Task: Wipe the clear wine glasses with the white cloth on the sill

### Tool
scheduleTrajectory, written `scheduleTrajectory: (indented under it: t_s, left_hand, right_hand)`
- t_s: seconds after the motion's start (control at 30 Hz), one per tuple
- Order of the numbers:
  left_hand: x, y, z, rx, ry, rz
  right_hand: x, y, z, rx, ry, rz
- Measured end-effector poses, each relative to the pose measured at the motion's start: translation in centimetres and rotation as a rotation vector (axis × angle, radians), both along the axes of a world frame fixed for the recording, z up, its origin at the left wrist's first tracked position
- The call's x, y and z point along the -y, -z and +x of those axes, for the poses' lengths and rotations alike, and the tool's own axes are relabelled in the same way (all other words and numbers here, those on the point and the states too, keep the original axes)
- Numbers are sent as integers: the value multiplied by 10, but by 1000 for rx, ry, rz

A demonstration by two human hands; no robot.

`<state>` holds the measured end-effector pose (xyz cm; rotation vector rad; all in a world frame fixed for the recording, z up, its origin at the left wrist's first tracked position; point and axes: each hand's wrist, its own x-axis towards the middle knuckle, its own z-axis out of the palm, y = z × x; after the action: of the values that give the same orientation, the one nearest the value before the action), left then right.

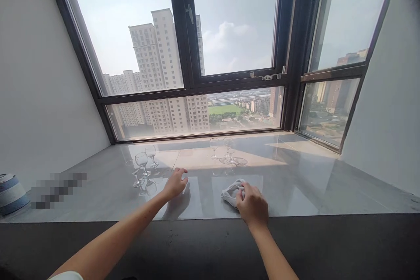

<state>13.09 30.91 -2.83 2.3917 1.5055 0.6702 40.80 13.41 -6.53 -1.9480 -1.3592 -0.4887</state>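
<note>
- The right hand (254,204) is closing its fingers on a white cloth (231,191), right of centre in the lower frame; the cloth is lying bunched on the glossy sill (331,188).
- The left hand (176,183) is hovering or resting near the middle, I cannot tell which; its forefinger and thumb are standing apart.
- The two hands are keeping a strip of sill between them, both reaching in past the front edge (203,218).
- Left of centre, three stemmed glasses (141,159) are standing close together, leaving a narrow gap to the left hand.
- Just above centre-right, a second glass cluster (229,142) is standing near the foot of the dark window frame (182,26), behind the cloth.
- Rightward, a wide sweep of sill is running from the cloth towards the right wall (383,131).
- At the far left, a blue-and-white striped object (13,194) is sitting by the frame's border, well away from both hands.
</note>
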Motion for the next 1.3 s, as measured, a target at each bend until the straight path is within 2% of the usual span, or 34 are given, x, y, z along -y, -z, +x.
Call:
scheduleTrajectory:
  t_s: [0.2, 0.37, 0.53, 0.67, 0.77, 0.87, 1.17, 1.3]
  left_hand:
    - [-16, 1, 114, -56, 173, 23]
    - [-34, 2, 189, -59, 314, -6]
    - [-47, 10, 243, -83, 328, -52]
    - [-51, 16, 257, -108, 322, -30]
    - [-53, 18, 246, -124, 299, 3]
    - [-58, 18, 217, -146, 228, 27]
    - [-86, 3, 71, -219, -152, -13]
    - [-97, -4, 16, -220, -291, -51]
  right_hand:
    - [0, -1, 0, -15, -4, -8]
    - [1, -6, -1, -27, -23, -4]
    - [2, -8, -2, -43, -18, 2]
    - [1, -8, -2, -45, -18, 3]
    - [1, -8, -1, -43, -24, 3]
    - [2, -7, -1, -43, -35, 1]
    - [1, -1, 1, -28, -33, 13]
    - [0, 0, 2, -7, -17, 11]
